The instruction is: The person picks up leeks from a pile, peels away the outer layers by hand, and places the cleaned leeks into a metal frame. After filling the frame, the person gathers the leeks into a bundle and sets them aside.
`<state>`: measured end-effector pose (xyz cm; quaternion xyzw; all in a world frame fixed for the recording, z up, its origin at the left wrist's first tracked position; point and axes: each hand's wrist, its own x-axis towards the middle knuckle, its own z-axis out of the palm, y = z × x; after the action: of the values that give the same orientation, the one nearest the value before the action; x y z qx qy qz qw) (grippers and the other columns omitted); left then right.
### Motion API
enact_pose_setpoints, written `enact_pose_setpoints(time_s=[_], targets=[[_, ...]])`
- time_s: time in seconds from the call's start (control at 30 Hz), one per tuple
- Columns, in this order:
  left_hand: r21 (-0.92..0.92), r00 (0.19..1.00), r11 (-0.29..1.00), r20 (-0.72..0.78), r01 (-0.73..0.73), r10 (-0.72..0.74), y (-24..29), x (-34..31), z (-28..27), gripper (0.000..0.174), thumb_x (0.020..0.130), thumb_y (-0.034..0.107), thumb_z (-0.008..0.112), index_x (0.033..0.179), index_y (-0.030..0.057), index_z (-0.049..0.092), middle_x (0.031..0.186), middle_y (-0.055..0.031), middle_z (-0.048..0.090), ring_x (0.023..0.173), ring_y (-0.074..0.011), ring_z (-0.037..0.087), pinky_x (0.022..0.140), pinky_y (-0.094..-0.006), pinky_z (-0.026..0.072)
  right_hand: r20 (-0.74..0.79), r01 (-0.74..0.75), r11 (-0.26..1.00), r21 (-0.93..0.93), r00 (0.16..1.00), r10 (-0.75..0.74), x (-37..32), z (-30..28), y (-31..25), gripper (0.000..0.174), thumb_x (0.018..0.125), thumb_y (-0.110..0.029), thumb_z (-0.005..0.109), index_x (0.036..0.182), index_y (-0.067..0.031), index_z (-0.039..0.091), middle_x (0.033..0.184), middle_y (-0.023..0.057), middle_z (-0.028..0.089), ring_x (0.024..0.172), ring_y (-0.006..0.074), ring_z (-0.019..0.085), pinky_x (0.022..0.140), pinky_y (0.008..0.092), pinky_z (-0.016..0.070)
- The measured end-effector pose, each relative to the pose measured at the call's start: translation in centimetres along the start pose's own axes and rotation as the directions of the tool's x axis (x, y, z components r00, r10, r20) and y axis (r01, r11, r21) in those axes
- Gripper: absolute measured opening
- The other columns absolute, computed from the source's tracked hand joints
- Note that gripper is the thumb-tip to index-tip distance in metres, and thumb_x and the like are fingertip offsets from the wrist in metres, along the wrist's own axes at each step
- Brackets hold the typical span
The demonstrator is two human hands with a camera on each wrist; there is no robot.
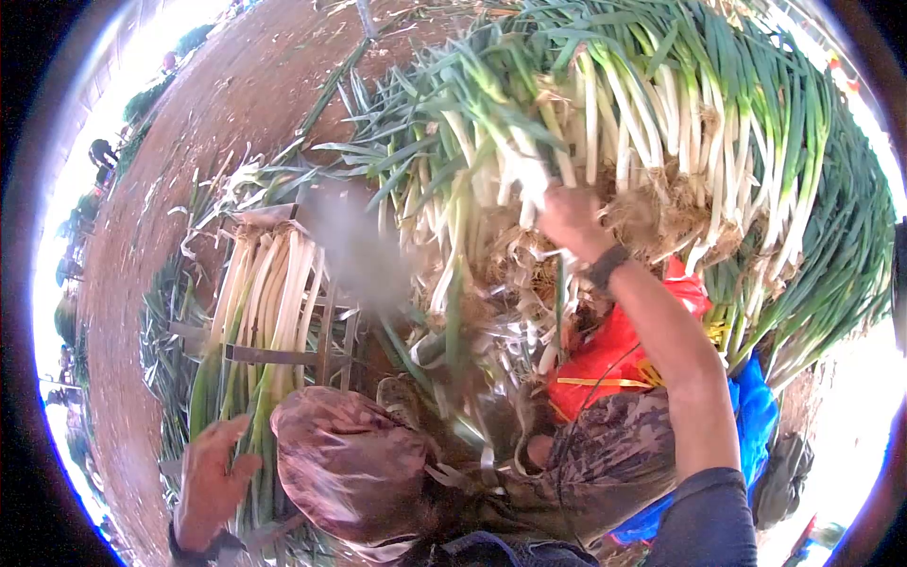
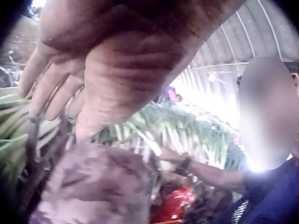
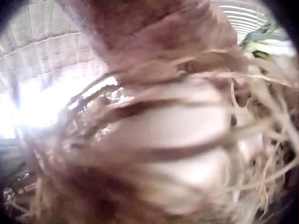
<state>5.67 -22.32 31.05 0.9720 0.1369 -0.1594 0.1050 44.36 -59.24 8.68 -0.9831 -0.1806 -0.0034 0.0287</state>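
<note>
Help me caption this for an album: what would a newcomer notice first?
Probably the heap of long green onions sweeping across the head view's upper right, with the right hand among its white stalks. Next, the bright red bag below that hand. Then the bundle of stalks at left, near the left hand.

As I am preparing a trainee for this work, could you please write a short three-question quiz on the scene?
1. Multiple choice: What does the bare right hand hold? a) a glass jar; b) a pale, slender plant stalk; c) a wooden spoon.
2. True or false: In the head view, the crumpled red plastic bag lies to the right of the bare left hand.
3. Fill in: In the ____ half of the head view, a flat-barred rack holds a bundle of pale, straight stalks.

Key: 1. b; 2. true; 3. left.
</note>
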Motion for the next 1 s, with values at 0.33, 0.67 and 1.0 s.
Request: enact_pose_setpoints(time_s=[0.33,0.67,1.0], targets=[[-0.885,0.943,0.409,0.302,0.222,0.141,13.2,9.7,14.0,0.068,0.095,0.037,0.063,0.145,-0.0007,0.037,0.123,-0.0081,0.062,0.109,-0.0212,0.059,0.091,-0.0361,0.0491,0.215,0.142,0.694,0.705,0.891,-0.401,-11.5,3.3,-9.4,0.039,0.087,-0.023,0.064,0.105,0.0063,0.047,0.074,0.0193,0.061,0.062,0.0267,0.064,0.051,0.0362,0.0527],[-0.898,0.879,0.311,-0.149,-0.312,0.452,8.0,13.6,31.6,0.036,0.083,0.001,0.069,0.118,0.0064,0.062,0.104,-0.0103,0.068,0.092,-0.0187,0.067,0.077,-0.0298,0.0572,0.295,0.291,0.910,0.296,0.878,-0.377,-8.6,-0.1,-9.4,0.042,0.088,-0.041,0.057,0.083,0.0005,0.064,0.074,0.0214,0.064,0.064,0.0321,0.064,0.061,0.0447,0.0543],[-0.767,0.863,-0.438,0.504,0.468,0.038,9.4,14.3,35.5,0.020,0.088,0.018,0.068,0.095,0.0006,0.062,0.070,-0.0029,0.058,0.066,-0.0156,0.059,0.058,-0.0320,0.0519,0.336,0.184,0.975,0.125,0.917,-0.216,0.6,10.2,-8.8,0.028,0.089,-0.020,0.053,0.100,0.0045,0.059,0.087,0.0214,0.065,0.080,0.0373,0.065,0.069,0.0482,0.0536]])
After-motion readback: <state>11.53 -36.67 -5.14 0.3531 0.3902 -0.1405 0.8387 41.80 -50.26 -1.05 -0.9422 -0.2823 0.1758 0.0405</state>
